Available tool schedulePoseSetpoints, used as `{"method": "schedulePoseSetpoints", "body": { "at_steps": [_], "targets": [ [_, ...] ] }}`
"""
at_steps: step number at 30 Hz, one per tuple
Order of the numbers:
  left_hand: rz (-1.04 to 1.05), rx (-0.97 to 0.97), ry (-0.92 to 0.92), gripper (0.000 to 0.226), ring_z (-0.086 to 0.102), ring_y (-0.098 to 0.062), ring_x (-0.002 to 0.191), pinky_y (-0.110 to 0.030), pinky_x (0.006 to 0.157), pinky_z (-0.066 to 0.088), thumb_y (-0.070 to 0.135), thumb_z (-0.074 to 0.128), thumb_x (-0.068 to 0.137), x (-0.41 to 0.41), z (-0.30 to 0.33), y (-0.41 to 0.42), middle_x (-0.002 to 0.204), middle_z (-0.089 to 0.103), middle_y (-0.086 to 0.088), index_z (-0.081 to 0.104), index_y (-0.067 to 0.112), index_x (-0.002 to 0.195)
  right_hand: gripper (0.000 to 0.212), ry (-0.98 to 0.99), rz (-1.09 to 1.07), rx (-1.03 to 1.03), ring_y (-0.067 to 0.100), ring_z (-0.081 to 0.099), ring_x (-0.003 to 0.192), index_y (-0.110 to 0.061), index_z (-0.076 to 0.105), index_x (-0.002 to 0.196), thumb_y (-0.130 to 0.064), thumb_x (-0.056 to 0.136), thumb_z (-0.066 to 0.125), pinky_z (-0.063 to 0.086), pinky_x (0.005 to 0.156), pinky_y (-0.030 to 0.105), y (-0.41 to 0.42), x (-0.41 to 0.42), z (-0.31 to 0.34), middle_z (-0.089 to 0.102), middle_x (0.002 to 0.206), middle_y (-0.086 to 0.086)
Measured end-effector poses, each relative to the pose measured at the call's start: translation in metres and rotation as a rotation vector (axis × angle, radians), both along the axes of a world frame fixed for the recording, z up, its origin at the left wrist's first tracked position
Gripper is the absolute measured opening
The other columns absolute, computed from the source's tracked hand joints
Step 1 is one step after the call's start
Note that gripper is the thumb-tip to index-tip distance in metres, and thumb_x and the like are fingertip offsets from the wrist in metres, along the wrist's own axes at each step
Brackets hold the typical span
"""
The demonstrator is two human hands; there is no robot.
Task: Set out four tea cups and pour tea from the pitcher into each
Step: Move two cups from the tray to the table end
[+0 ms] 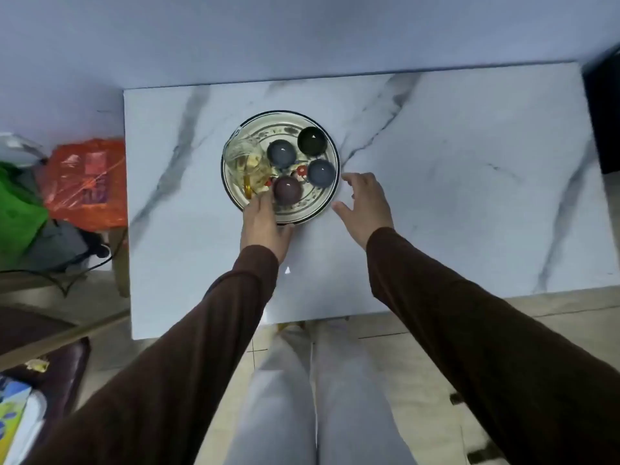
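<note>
A round patterned tray (320,206) sits mid-table. On it stand a glass pitcher (245,159) of pale tea with an amber handle, and several small cups: a brown cup (288,190), two grey-blue cups (281,152) (321,172) and a dark green cup (312,139). My left hand (263,226) rests at the tray's near edge, fingers by the brown cup and the pitcher handle; whether it grips anything I cannot tell. My right hand (364,204) hovers open just right of the tray, touching nothing.
The white marble table (469,182) stands against a pale wall. An orange bag (89,182) and a green bag (18,209) lie on the floor at the left. A dark object (604,112) stands at the right edge.
</note>
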State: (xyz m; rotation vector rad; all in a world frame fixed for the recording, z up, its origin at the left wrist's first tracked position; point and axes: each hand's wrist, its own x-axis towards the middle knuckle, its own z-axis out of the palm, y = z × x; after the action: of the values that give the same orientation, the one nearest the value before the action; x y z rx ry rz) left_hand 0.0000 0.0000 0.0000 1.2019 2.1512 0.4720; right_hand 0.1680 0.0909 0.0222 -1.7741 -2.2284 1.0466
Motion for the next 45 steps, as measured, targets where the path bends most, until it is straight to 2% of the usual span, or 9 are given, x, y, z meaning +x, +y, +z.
{"method": "schedulePoseSetpoints", "body": {
  "at_steps": [5,11,16,22,27,35,41,45],
  "targets": [
    [0.011,0.045,0.028,0.082,0.025,-0.030,0.144,-0.027,0.118,0.015,0.018,0.070,0.082,-0.002,-0.042,0.020,0.154,0.031,-0.017,0.026,0.007,0.150,0.059,-0.028,0.055,0.045,0.028,0.045,0.125,-0.014,0.046,0.136,-0.027,0.085,0.072,0.041,0.102,0.035,0.032,-0.008,-0.046,0.044,0.137,0.011],
    [0.082,0.094,0.021,0.087,0.029,-0.029,0.141,-0.031,0.117,0.022,0.027,0.074,0.079,-0.006,-0.080,0.038,0.152,0.034,-0.014,0.026,0.010,0.150,0.073,-0.008,0.142,0.119,0.024,0.043,0.126,-0.017,0.040,0.141,-0.035,0.080,0.077,0.044,0.102,0.034,0.053,-0.017,-0.087,0.041,0.139,0.007],
    [0.125,0.154,0.038,0.085,0.034,-0.027,0.134,-0.030,0.112,0.026,0.033,0.077,0.076,-0.004,-0.098,0.045,0.146,0.040,-0.010,0.032,0.012,0.146,0.077,-0.011,0.168,0.157,0.024,0.043,0.124,-0.020,0.040,0.143,-0.044,0.079,0.075,0.046,0.095,0.036,0.060,-0.021,-0.106,0.046,0.136,0.005],
    [0.196,0.200,0.020,0.081,0.038,-0.025,0.129,-0.031,0.110,0.031,0.035,0.079,0.072,-0.002,-0.105,0.049,0.139,0.047,-0.009,0.041,0.014,0.140,0.070,0.000,0.120,0.191,0.021,0.046,0.121,-0.023,0.045,0.138,-0.049,0.079,0.073,0.048,0.087,0.036,0.060,-0.026,-0.113,0.051,0.131,0.001],
    [0.184,0.250,0.000,0.074,0.040,-0.021,0.125,-0.024,0.103,0.031,0.036,0.079,0.070,0.004,-0.096,0.049,0.132,0.049,-0.005,0.045,0.019,0.133,0.065,0.090,0.006,0.194,0.019,0.049,0.115,-0.024,0.051,0.129,-0.053,0.075,0.074,0.050,0.085,0.035,0.050,-0.014,-0.104,0.056,0.124,0.000],
    [0.018,0.290,-0.020,0.071,0.043,-0.024,0.122,-0.032,0.105,0.035,0.037,0.077,0.072,0.066,-0.066,0.047,0.128,0.053,-0.006,0.048,0.016,0.133,0.064,0.169,-0.243,0.147,0.017,0.054,0.107,-0.025,0.054,0.125,-0.053,0.072,0.077,0.052,0.088,0.037,0.011,0.077,-0.075,0.057,0.119,-0.002],
    [-0.084,0.302,-0.103,0.067,0.047,-0.020,0.119,-0.030,0.102,0.040,0.036,0.078,0.072,0.166,-0.050,0.037,0.124,0.055,-0.002,0.050,0.018,0.130,0.066,0.144,-0.376,0.152,0.014,0.052,0.108,-0.026,0.053,0.125,-0.054,0.071,0.078,0.053,0.088,0.034,-0.017,0.192,-0.062,0.056,0.119,-0.004],
    [-0.084,0.315,-0.153,0.064,0.048,-0.018,0.116,-0.027,0.098,0.040,0.037,0.077,0.070,0.241,-0.044,0.029,0.119,0.053,0.008,0.050,0.023,0.127,0.066,0.171,-0.405,0.162,0.018,0.054,0.108,-0.023,0.055,0.126,-0.052,0.071,0.079,0.052,0.090,0.038,-0.030,0.266,-0.055,0.056,0.120,-0.002]
  ]
}}
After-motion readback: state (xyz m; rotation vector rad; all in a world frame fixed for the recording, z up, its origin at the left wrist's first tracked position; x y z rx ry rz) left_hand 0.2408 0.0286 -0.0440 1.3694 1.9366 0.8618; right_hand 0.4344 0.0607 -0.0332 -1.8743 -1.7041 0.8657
